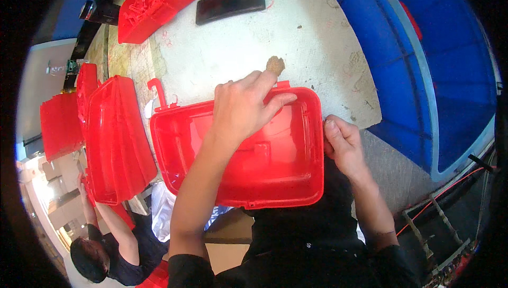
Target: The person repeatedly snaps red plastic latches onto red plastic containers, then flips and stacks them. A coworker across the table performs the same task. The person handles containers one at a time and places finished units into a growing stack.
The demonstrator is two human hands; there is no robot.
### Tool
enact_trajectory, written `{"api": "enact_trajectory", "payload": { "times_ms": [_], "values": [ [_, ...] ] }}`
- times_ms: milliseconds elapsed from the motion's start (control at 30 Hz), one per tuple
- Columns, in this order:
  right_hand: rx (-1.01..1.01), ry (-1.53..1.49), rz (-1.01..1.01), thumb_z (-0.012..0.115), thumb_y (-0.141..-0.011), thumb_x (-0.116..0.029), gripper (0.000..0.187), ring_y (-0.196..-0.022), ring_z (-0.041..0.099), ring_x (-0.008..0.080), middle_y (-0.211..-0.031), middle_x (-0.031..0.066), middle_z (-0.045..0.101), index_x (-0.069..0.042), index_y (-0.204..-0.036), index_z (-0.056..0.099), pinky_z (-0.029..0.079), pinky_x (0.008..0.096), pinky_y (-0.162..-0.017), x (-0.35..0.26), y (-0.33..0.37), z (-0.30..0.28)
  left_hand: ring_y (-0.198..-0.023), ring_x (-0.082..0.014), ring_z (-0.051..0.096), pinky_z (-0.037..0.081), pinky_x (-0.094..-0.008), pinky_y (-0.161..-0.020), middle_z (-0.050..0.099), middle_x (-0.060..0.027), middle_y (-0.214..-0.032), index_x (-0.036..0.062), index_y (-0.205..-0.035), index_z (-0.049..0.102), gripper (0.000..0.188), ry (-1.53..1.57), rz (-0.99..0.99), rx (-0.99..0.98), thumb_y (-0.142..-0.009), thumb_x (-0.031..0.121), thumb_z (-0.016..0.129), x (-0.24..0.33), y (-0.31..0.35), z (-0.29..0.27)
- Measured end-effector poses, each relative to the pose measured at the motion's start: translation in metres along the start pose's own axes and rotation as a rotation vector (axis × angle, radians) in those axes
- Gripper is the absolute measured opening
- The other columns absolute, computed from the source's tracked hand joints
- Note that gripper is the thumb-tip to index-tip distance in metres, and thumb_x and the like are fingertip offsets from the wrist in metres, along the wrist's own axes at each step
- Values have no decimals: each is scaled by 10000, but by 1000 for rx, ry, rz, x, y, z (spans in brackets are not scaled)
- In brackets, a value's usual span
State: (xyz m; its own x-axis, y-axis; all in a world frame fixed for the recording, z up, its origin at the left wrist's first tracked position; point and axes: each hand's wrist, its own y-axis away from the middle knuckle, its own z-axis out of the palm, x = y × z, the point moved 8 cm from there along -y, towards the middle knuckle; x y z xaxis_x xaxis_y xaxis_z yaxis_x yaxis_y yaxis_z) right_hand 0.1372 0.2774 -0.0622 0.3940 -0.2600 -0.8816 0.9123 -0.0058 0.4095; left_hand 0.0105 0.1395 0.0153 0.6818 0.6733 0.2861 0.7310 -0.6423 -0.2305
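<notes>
Counter: pale, scuffed white counter [254, 50]; fills the upper middle of the view, its near edge running under the tray and its right edge meeting the bin.
Bin: large blue plastic bin [423, 60]; stands just beside the counter's right edge.
Tray: red, glossy rectangular moulded plastic tray [275, 166], hollow side up; lies at the counter's near edge and overhangs it toward the person. A small hooked tab sticks up at its far-left corner.
Stack: stack of red moulded plastic shells [114, 140]; at the counter's left edge, tilted, just beside the tray's left end.
Far parts: red plastic tray heaped with small red pieces [159, 0]; at the counter's far-left corner.
Co-worker: another person's arm [114, 224] reaches up below the counter's left edge, toward the stack.
Phone: flat black rectangular phone [231, 3]; lies face up near the counter's far edge, well apart from the tray.
Left hand: left hand [243, 105]; laid over the tray's far rim, fingers curled on that rim. Grip: narrow, closed on the tray.
Right hand: right hand [341, 145]; at the tray's right end wall, thumb pressed to the rim. Grip: narrow, pinching the tray's edge.
Lump: small brown crumbly lump [275, 65]; on the counter just beyond the left fingertips; contact cannot be told.
</notes>
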Motion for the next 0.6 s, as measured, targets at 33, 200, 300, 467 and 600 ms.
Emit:
{"api": "enact_trajectory", "payload": {
  "times_ms": [33, 200, 300, 467, 600],
  "values": [
    [17, -10, 46, 444, -1071, -278, 368, -614, 395, 48, -664, -52, 457, -54, -792, 534, 334, 239, -546, 4, -1, -1, -590, -248, 675, 497, -363, -477, 686, -69, -764, 101, -1072, 676, 454, -5, 3, -6, -835, 486, 723, 0, 0, 1],
    [-21, 103, -23, 445, -1071, -274, 374, -626, 391, 50, -656, -48, 458, -46, -788, 533, 343, 252, -555, -2, -1, -1, -602, -243, 678, 494, -347, -485, 691, -71, -748, 108, -1068, 690, 440, -4, -46, -22, -832, 477, 732, -3, 0, 3],
    [-24, 161, -36, 443, -1071, -275, 374, -626, 407, 54, -648, -43, 462, -42, -796, 539, 357, 257, -560, -3, 7, 0, -615, -245, 683, 501, -346, -498, 701, -76, -758, 113, -1071, 696, 434, 8, -58, -10, -829, 470, 738, -3, -1, 0],
    [-35, 188, 5, 445, -1069, -274, 369, -619, 436, 63, -643, -32, 479, -35, -808, 548, 383, 267, -567, 2, 21, 0, -582, -251, 652, 500, -349, -528, 674, -83, -728, 67, -802, 650, 381, 48, -80, -16, -799, 422, 790, 0, -4, -1],
    [-68, 172, 107, 450, -1065, -258, 352, -606, 444, 75, -628, -18, 476, -31, -813, 548, 392, 281, -558, 10, 34, 1, -596, -259, 660, 505, -358, -538, 675, -87, -724, 66, -798, 650, 385, 10, -78, -15, -805, 427, 783, -1, -4, -2]
  ]
}}
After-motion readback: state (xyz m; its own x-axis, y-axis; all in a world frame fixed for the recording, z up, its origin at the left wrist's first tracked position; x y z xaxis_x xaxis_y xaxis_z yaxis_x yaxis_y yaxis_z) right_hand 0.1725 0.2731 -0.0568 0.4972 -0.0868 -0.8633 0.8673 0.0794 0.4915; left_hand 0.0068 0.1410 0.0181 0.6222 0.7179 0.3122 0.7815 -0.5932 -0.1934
